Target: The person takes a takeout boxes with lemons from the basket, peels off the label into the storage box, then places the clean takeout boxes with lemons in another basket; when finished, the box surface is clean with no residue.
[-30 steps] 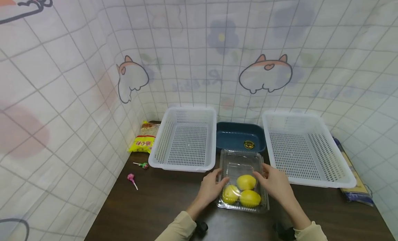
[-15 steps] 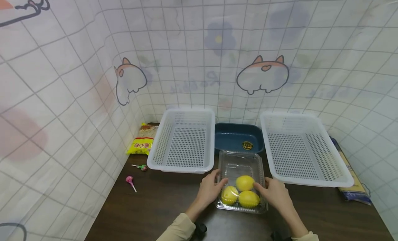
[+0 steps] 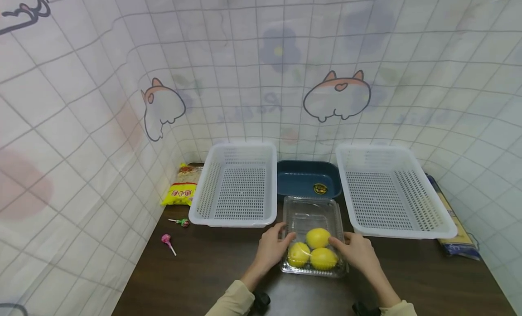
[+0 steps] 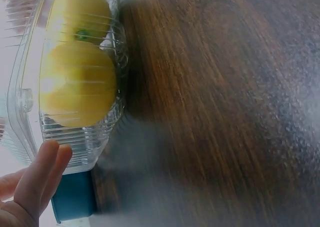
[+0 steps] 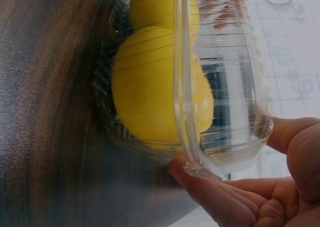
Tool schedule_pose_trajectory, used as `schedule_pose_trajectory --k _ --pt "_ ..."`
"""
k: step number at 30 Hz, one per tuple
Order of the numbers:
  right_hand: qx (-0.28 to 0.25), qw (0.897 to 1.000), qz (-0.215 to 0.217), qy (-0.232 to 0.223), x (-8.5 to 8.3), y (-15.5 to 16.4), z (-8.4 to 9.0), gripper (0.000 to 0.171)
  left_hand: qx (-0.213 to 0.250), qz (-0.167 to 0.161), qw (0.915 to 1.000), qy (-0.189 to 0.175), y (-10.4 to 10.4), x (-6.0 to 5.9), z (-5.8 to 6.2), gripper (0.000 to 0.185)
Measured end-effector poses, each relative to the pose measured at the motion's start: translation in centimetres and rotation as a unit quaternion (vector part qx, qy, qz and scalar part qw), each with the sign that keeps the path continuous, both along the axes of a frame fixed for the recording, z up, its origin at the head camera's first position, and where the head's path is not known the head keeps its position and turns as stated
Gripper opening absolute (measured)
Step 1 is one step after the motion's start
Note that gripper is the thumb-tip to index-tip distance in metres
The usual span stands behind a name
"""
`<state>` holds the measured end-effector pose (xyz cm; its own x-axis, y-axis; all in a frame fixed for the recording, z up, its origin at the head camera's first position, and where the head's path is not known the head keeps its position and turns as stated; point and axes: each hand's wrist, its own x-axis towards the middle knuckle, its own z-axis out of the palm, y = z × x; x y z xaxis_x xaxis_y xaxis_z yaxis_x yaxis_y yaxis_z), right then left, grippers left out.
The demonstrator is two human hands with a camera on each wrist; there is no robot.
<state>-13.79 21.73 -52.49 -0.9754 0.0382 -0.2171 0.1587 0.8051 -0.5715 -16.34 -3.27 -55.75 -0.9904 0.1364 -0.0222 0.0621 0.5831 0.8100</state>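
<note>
Head view, clear box (image 3: 311, 214) holding lemons (image 3: 312, 253)

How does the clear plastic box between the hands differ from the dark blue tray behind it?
The clear plastic box is transparent and ribbed, while the dark blue tray is opaque and smooth. The box holds three yellow fruits; the tray shows only a small round sticker. The left hand and right hand touch the box; nothing touches the tray. Both stand on the dark wooden table.
</note>
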Motion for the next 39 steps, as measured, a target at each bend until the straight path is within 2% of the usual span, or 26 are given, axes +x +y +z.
schedule_pose_trajectory --k 11,18,26,32,39 --pt "-0.005 1.0 -0.011 0.002 1.0 -0.2 -0.4 0.076 -0.001 -0.008 1.0 0.0 -0.3 0.6 -0.2 0.053" --pt "-0.01 1.0 -0.007 0.008 1.4 0.0 0.7 0.076 0.018 -0.011 0.9997 0.009 -0.3 1.0 0.1 0.054" --pt "-0.018 0.999 0.012 0.026 1.6 0.6 2.7 0.081 0.047 -0.011 0.9987 0.016 -0.4 1.4 1.5 0.058" --pt "-0.06 0.998 0.015 0.027 1.7 1.2 4.4 0.078 0.053 0.006 0.9977 0.042 -0.2 1.5 3.1 0.051" --pt "-0.112 0.994 -0.008 0.011 1.7 2.1 6.5 0.077 0.072 0.008 0.996 0.052 0.2 1.0 5.2 0.053"
